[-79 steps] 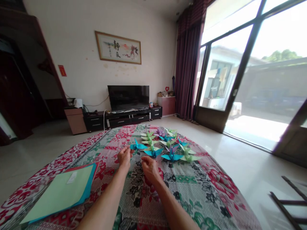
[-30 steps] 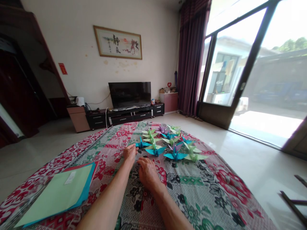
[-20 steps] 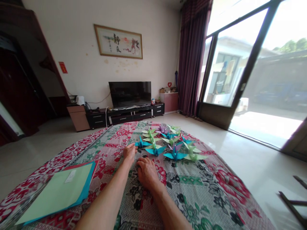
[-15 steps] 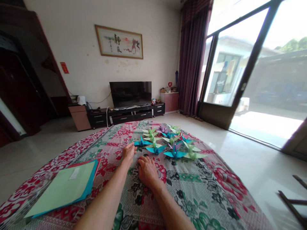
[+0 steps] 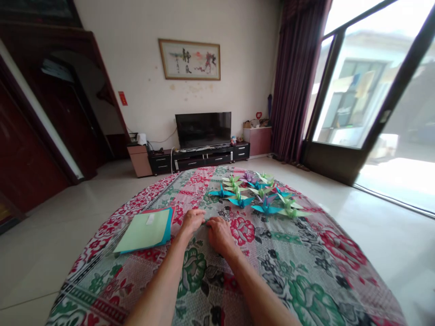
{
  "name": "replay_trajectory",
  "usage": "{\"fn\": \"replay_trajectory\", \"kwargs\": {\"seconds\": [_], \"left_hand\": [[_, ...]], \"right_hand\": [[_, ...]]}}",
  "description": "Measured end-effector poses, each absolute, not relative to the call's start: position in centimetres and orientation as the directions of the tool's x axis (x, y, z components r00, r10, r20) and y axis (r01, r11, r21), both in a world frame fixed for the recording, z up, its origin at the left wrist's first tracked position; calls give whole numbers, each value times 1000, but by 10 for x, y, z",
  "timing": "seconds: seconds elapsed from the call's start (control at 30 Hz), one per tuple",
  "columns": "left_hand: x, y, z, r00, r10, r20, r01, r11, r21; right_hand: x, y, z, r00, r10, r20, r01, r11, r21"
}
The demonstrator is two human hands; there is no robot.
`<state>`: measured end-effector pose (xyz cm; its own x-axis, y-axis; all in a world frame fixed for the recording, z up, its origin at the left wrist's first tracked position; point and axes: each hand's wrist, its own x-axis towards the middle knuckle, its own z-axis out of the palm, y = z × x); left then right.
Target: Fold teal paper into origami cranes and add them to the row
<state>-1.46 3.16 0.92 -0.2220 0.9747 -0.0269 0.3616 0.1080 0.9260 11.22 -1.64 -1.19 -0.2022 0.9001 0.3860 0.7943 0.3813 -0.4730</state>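
Note:
My left hand (image 5: 193, 221) rests low over the patterned tablecloth, its fingers bent together and pointing right. Close beside it, my right hand (image 5: 219, 231) has its fingers curled down at the cloth. A small gap separates the two hands, and whether either holds something small cannot be made out. Beyond them stand several folded paper cranes in rows: a blue crane (image 5: 221, 192) at the left end, another blue crane (image 5: 240, 200), a third at the front (image 5: 267, 206), and green ones such as this crane (image 5: 290, 210). Left of my hands lies a stack of coloured paper sheets (image 5: 144, 231), green on top.
The round table wears a floral tablecloth (image 5: 299, 271). Past its far edge are a television (image 5: 204, 130) on a low black cabinet (image 5: 190, 164), a purple curtain (image 5: 294, 81) and a glass door (image 5: 353, 90) at the right.
My left hand has moved back from the blue crane at the left end and now sits nearer my right hand. The camera view has turned left.

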Motion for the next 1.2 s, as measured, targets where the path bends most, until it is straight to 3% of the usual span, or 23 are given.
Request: {"fn": "replay_trajectory", "kwargs": {"seconds": [0.17,0.27,0.37,0.5,0.67,0.93,1.2], "left_hand": [[-57,9,26,-329,937,121,512,69,856],[-89,-4,27,-383,844,376,828,133,544],[-114,-12,15,-382,844,377,900,246,360],[-130,-11,-6,-289,906,308,946,222,236],[-137,-8,-21,-247,901,357,964,192,183],[-144,-6,-20,-186,909,373,976,127,175],[-129,-18,-1,-300,903,308,949,250,193]], "right_hand": [[82,-23,-12,-213,896,389,695,419,-584],[63,-25,-13,-226,885,407,629,452,-633],[46,-28,-13,-271,853,447,577,515,-633],[30,-33,-13,-382,743,550,483,668,-566],[17,-42,-10,-469,758,453,557,652,-515],[17,-47,-10,-466,775,426,614,630,-476],[12,-46,-15,-442,795,415,645,604,-469]]}}
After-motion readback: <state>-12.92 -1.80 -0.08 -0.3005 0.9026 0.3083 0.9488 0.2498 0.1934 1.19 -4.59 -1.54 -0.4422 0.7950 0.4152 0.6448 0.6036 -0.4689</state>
